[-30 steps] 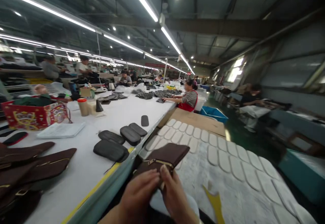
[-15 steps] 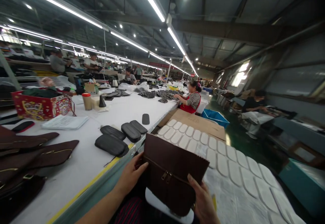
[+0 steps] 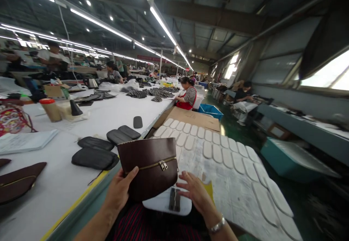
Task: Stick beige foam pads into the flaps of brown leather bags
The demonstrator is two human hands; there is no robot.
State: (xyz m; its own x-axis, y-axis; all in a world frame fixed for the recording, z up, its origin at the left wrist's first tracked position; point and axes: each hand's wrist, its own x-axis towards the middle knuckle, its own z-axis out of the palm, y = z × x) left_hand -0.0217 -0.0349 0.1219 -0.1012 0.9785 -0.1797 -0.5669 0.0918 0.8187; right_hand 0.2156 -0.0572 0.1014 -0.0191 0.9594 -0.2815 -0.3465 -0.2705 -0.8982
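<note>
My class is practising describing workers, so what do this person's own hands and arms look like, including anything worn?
The left hand and right hand are gloveless, and no sleeves show. A shiny, silver-coloured band circles the right wrist; its exact type is unclear.

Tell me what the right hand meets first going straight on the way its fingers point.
The right hand would probably meet the brown zippered piece first, at its right edge, though depth is unclear.
</note>
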